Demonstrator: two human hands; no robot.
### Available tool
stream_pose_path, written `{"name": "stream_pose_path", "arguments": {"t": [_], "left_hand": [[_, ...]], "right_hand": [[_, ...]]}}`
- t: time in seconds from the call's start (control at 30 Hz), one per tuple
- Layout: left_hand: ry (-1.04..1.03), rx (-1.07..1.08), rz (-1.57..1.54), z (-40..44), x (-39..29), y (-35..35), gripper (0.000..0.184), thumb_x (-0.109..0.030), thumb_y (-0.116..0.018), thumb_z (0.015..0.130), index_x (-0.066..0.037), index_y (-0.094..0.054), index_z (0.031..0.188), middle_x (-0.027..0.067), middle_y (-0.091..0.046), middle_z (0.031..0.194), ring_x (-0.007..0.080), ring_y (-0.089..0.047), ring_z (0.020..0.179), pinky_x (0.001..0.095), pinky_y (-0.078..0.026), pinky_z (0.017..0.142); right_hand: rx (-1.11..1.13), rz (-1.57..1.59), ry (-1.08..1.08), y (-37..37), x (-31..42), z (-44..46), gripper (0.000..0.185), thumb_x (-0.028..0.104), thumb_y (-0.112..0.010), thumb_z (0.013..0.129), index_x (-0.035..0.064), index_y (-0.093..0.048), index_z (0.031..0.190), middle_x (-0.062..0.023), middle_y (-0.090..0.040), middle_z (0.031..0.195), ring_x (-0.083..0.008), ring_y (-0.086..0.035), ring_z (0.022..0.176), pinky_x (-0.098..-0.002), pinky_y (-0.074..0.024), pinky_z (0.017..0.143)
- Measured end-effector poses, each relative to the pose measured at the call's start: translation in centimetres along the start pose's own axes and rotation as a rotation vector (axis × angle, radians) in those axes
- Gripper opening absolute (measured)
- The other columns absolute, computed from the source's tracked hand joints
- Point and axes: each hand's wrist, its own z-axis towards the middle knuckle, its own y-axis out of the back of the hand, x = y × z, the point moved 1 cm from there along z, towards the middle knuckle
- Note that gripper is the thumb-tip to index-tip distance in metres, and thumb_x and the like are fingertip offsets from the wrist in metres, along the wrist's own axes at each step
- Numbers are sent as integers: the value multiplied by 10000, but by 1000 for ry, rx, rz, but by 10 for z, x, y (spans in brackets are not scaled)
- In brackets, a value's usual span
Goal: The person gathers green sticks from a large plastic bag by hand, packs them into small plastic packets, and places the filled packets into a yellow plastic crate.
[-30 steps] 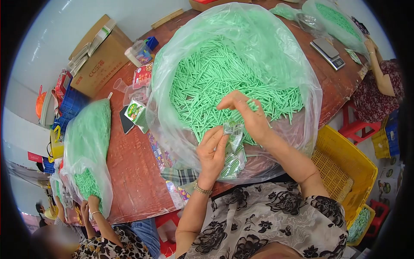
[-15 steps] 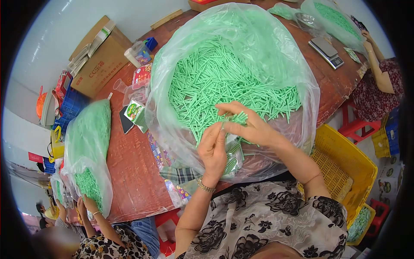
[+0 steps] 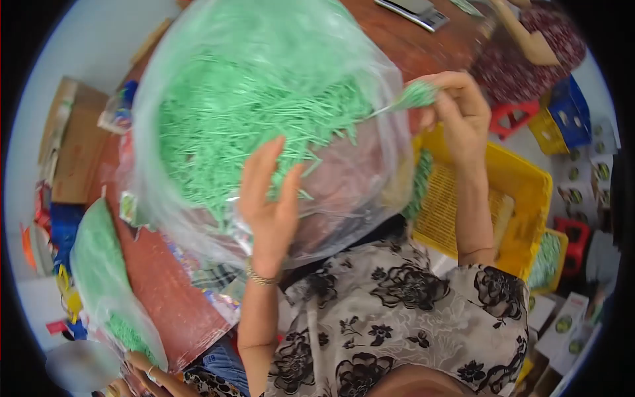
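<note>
A large clear plastic bag (image 3: 390,145) lies wide open on the table, heaped with thin green sticks (image 3: 245,112). My left hand (image 3: 268,198) is over the near side of the heap, its fingers apart. Something pale and shiny shows beside its palm, too blurred to name. My right hand (image 3: 460,112) is raised past the bag's right edge, above the yellow crate (image 3: 522,178). Its thumb and fingers pinch a small bundle of green sticks (image 3: 417,96), which fans out to the left.
A second bag of green sticks (image 3: 99,251) lies at the left, with another person's hand (image 3: 139,364) at its mouth. A digital scale (image 3: 417,13) sits at the far side, near another person's arm (image 3: 529,40). A cardboard box (image 3: 79,145) stands at the left.
My hands have parted. The right has swung right with the bundle to above the crate; the left has opened over the heap. The whole view has turned rightward.
</note>
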Motion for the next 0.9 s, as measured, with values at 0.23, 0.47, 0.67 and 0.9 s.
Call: {"name": "stream_pose_path", "arguments": {"t": [0.23, 0.47, 0.67, 0.9], "left_hand": [[117, -27, 5, -5, 23, -12, 269, 34, -615, 893, 13, -666, 1156, 117, -666, 1106, 193, -626, 992, 299, -487, 862], [182, -67, 37, -7, 35, -21, 242, 17, -596, 928, 20, -661, 1161, 109, -673, 1101, 173, -628, 994, 291, -492, 850], [246, -95, 105, -8, 38, -20, 240, 19, -574, 943, 28, -654, 1169, 103, -668, 1098, 173, -628, 1017, 302, -492, 906], [280, -134, 125, -11, 41, -17, 245, 22, -570, 945, 25, -652, 1176, 103, -668, 1098, 169, -633, 1005, 293, -490, 904]], "right_hand": [[-182, -573, -355, 208, -182, -135, 99, 82, -499, 993, 5, -558, 1019, -59, -608, 876, -148, -589, 814, -297, -478, 759], [208, -1003, -879, 272, -378, -303, 181, -10, -419, 951, 46, -329, 805, -91, -341, 744, -238, -342, 672, -311, -375, 754], [54, -1116, -984, 282, -466, -301, 206, 173, -520, 1012, 40, -533, 1170, -172, -600, 898, -309, -564, 760, -473, -476, 648], [-413, -484, -1275, 234, -436, -243, 507, 136, -543, 957, 96, -361, 1429, -139, -609, 867, -234, -554, 681, -398, -469, 587]]}}
